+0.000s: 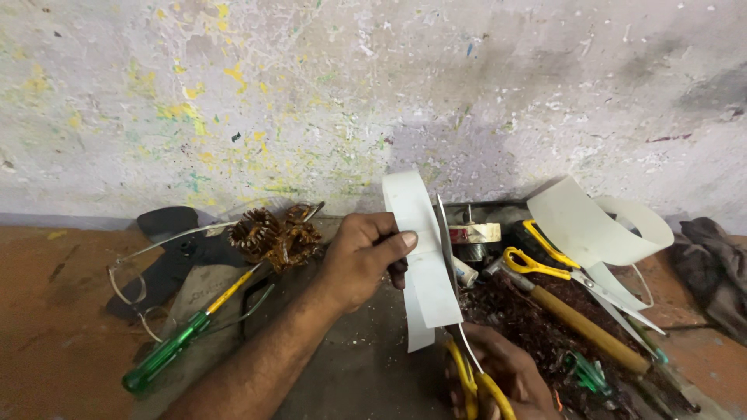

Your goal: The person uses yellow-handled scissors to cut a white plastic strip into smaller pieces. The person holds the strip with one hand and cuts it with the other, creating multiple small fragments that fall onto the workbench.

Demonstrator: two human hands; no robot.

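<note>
My left hand point(359, 260) pinches a long white paper strip point(420, 249) and holds it upright, its top curling over. My right hand point(502, 377) at the bottom edge grips yellow-handled scissors point(459, 311); their long blades run up along the strip's right edge. The lower end of the strip hangs free in two narrow tails just left of the blades.
A green and yellow screwdriver point(183, 338), clear tubing point(136, 260) and a tangled copper coil point(272, 237) lie to the left. On the right are a second pair of yellow scissors point(576, 276), a wooden-handled tool point(587, 330), curled white sheet point(591, 225), a tape roll point(476, 232) and a dark cloth point(712, 268). A stained wall rises behind.
</note>
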